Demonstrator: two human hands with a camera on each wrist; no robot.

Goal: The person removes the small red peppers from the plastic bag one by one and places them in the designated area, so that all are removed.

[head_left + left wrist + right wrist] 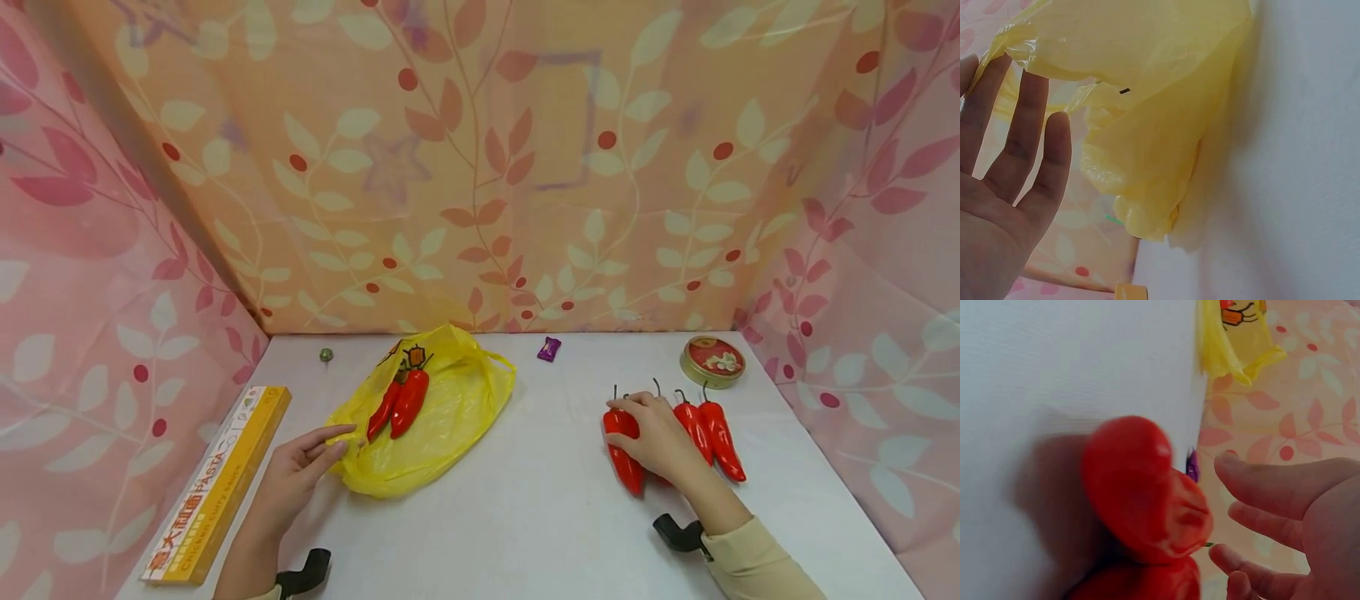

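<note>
At the far left of the white desk [525, 517] a long yellow pasta box [217, 487] lies along the edge. Just right of it the left hand [296, 475] reaches out with straight, slightly spread fingers, their tips touching the near-left rim of a yellow plastic bag [427, 417]. Two red peppers [401, 404] lie inside the bag's open mouth. Far back, a small purple candy [549, 348] sits by the wall. To the right, the right hand [658, 437] rests over a loose red pepper [622, 454], fingers loosely curved on it but not closed round it in the wrist view. Two more peppers [708, 429] lie just right of that hand, and a round tin [712, 361] stands beyond them.
</note>
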